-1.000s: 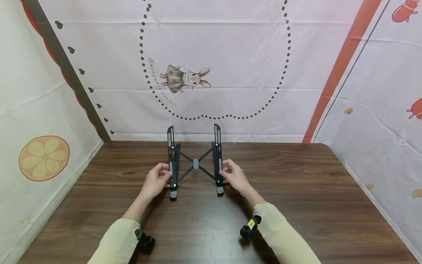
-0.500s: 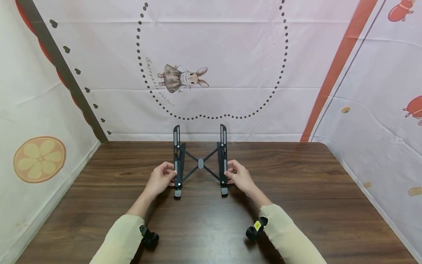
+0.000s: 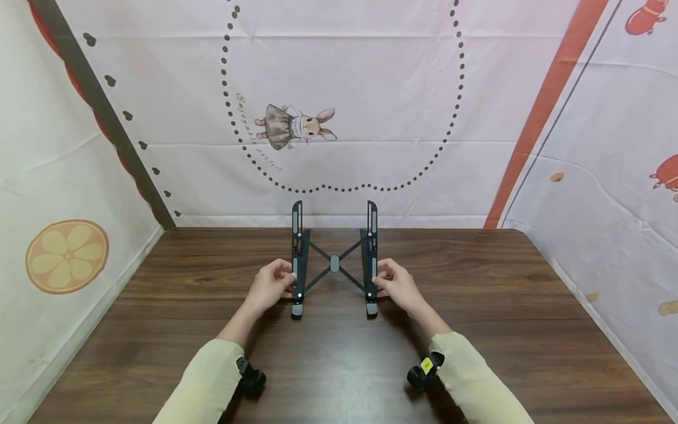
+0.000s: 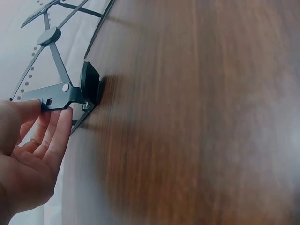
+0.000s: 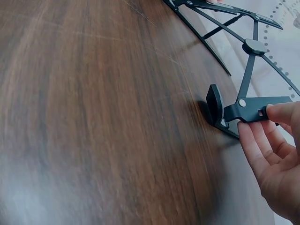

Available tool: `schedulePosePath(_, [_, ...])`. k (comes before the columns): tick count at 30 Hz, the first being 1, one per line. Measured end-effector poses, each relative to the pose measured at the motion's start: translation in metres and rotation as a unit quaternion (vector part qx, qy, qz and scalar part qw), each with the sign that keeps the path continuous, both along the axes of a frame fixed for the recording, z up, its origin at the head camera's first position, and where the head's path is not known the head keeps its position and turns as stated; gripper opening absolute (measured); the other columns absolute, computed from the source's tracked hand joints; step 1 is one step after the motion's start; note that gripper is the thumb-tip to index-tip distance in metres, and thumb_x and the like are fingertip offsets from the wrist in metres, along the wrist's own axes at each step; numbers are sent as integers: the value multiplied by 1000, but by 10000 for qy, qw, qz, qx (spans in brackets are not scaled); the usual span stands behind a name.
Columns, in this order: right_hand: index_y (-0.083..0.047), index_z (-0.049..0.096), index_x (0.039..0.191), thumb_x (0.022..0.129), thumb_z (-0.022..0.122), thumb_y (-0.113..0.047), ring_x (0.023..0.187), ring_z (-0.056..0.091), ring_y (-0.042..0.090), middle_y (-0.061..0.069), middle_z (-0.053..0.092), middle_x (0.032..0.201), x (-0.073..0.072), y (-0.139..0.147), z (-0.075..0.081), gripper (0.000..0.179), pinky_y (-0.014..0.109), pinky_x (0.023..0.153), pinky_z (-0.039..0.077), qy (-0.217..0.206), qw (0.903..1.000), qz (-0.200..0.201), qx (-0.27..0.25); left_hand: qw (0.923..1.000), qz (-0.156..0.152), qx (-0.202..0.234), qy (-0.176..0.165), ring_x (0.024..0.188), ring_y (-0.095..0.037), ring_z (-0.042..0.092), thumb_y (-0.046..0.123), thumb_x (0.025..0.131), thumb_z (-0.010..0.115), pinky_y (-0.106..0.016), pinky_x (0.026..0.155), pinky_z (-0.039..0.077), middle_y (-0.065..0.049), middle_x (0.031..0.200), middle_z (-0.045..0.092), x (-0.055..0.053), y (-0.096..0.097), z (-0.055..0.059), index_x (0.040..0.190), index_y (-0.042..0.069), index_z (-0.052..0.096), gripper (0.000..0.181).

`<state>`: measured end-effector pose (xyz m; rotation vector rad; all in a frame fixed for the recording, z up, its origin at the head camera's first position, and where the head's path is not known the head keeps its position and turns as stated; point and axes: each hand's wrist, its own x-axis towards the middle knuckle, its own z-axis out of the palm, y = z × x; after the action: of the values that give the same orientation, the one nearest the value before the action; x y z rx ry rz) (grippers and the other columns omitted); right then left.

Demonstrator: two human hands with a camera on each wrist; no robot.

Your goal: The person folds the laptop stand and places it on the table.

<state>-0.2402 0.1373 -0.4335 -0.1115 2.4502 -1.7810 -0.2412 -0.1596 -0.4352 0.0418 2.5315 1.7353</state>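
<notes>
Black stand: sat on wooden table, nearer its far edge, about midway between side edges.
Long axis: both rails ran near-to-far; raised ends pointed to far edge, lips toward near edge.
Left hand: pinched the rail on its side, near the lip.
Right hand: pinched the opposite rail; hands apart.

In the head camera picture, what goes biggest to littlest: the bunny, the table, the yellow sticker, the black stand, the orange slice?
1. Table
2. Black stand, measured by its whole outline
3. Orange slice
4. Bunny: about as long as the slice, but thinner
5. Yellow sticker
</notes>
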Motion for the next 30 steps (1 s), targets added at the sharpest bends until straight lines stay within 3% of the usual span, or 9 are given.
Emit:
schedulePosePath(16, [-3, 51, 117, 89, 55, -2, 76, 63, 19, 16, 59, 93, 3, 23, 4, 28, 38, 72, 55, -43, 10000, -36, 78, 9999, -76, -6, -95, 70, -16, 64, 6, 90, 57, -33, 62, 55, -13, 90, 63, -4, 23, 2, 107, 4, 56, 17])
schedulePosePath(30, [1, 50, 116, 89, 54, -2, 78, 61, 20, 15, 57, 89, 3, 37, 5, 28, 43, 73, 54, -25, 10000, 22, 7, 9998, -75, 193, -57, 69, -16, 63, 6, 89, 57, -33, 62, 56, -13, 90, 63, -6, 37, -1, 105, 3, 57, 16])
